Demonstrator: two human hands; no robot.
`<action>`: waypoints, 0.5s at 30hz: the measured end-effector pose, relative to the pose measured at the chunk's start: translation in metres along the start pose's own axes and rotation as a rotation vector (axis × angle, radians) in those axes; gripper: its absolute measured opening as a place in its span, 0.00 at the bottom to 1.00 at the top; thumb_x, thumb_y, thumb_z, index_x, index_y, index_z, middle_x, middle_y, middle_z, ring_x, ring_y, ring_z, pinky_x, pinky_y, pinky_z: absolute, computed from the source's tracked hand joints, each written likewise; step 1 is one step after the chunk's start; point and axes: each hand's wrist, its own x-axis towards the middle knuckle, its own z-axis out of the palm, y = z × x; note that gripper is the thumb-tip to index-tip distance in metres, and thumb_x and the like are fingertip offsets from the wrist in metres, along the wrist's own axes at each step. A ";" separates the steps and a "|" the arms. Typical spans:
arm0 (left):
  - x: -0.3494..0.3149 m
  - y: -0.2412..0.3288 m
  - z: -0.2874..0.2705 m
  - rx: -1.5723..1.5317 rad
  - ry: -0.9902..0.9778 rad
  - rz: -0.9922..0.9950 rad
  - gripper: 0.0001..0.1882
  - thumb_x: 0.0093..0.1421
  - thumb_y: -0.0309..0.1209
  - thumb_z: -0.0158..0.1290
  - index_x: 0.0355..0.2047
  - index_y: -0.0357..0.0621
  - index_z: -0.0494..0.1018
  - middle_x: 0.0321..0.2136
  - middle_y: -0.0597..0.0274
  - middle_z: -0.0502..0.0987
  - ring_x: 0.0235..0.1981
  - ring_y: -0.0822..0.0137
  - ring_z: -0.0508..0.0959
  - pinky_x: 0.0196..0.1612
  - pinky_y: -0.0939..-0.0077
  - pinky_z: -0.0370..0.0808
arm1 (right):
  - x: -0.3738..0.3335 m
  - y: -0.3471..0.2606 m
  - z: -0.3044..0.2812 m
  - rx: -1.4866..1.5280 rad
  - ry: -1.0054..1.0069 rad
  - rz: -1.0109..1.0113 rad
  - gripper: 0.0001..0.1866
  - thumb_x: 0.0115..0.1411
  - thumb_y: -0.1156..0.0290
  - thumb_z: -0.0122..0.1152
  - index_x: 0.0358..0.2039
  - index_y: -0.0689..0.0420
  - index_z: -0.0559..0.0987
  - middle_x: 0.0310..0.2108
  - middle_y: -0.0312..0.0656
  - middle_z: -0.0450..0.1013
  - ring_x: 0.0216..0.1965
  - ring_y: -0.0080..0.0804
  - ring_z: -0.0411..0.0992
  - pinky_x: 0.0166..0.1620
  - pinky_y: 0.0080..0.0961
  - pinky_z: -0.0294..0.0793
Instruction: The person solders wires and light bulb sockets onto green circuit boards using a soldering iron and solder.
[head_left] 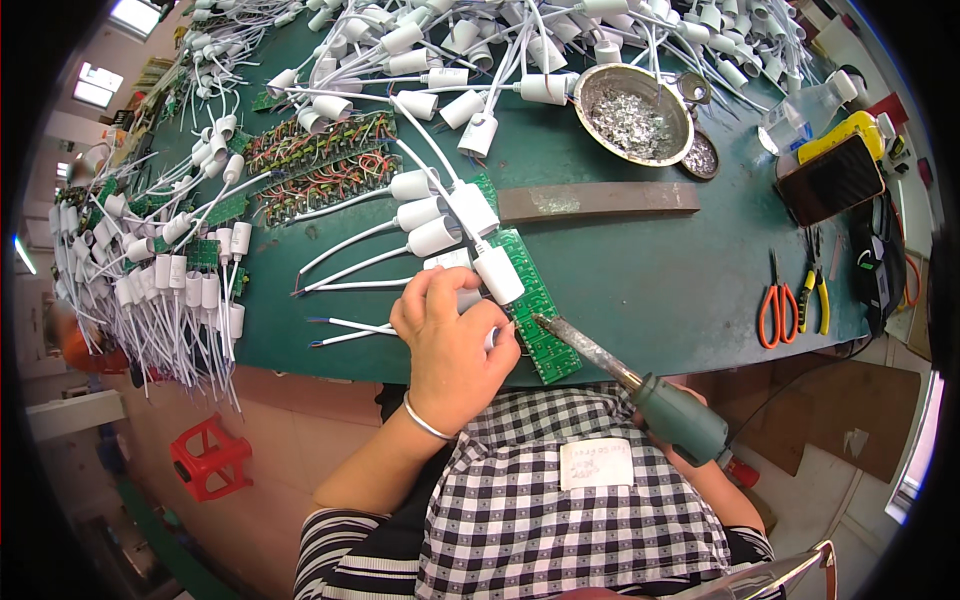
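Note:
My left hand (450, 345) bends over the left edge of a green circuit board (538, 335), its fingers pinched close to the edge. What they pinch is hidden. A white cylindrical cap (498, 275) on a white cable lies across the board just above the fingers. In my right hand (698, 478), partly hidden by the handle, is a soldering iron (683, 418) with a green grip. Its tip touches or hovers just over the board beside my left fingertips. More white caps with cables (434, 236) line up along the board's left side.
A metal bar (600, 201) lies beyond the board. Behind it stands a metal bowl (635, 112) of silvery scraps. Orange-handled scissors (777, 315), yellow-black pliers (815, 295) and a phone (830, 180) are at the right. Heaps of capped cables (410, 40) fill the far side and left.

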 end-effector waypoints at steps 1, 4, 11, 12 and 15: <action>0.000 0.000 0.000 -0.006 0.008 0.002 0.05 0.44 0.31 0.59 0.20 0.49 0.73 0.44 0.61 0.66 0.54 0.48 0.58 0.54 0.50 0.51 | -0.002 0.001 0.001 -0.038 0.017 0.004 0.25 0.51 0.67 0.66 0.47 0.65 0.71 0.31 0.40 0.76 0.34 0.25 0.75 0.41 0.23 0.74; -0.001 0.000 0.000 -0.031 0.008 -0.014 0.05 0.44 0.31 0.59 0.21 0.49 0.73 0.44 0.61 0.66 0.54 0.48 0.58 0.54 0.50 0.51 | 0.000 -0.004 0.000 0.062 0.004 0.107 0.21 0.51 0.69 0.66 0.43 0.64 0.74 0.32 0.41 0.76 0.34 0.27 0.75 0.41 0.23 0.74; -0.001 0.000 -0.003 -0.026 -0.002 -0.004 0.05 0.44 0.31 0.59 0.21 0.49 0.73 0.44 0.61 0.66 0.53 0.49 0.58 0.53 0.51 0.51 | 0.008 -0.008 -0.002 -0.186 -0.019 -0.123 0.21 0.55 0.64 0.64 0.46 0.64 0.74 0.41 0.45 0.76 0.41 0.38 0.76 0.48 0.30 0.73; 0.000 0.000 -0.003 -0.016 -0.003 -0.004 0.05 0.44 0.31 0.59 0.21 0.49 0.73 0.44 0.61 0.66 0.53 0.49 0.58 0.53 0.51 0.51 | 0.007 -0.006 -0.003 -0.177 -0.027 -0.149 0.22 0.55 0.64 0.64 0.46 0.64 0.74 0.41 0.44 0.76 0.41 0.37 0.76 0.48 0.28 0.74; 0.002 0.001 -0.003 -0.004 -0.015 -0.006 0.05 0.44 0.31 0.59 0.20 0.49 0.73 0.44 0.61 0.66 0.53 0.50 0.58 0.52 0.51 0.51 | 0.006 -0.001 -0.001 -0.048 -0.044 -0.147 0.24 0.54 0.66 0.65 0.48 0.65 0.72 0.42 0.44 0.76 0.41 0.34 0.76 0.47 0.26 0.74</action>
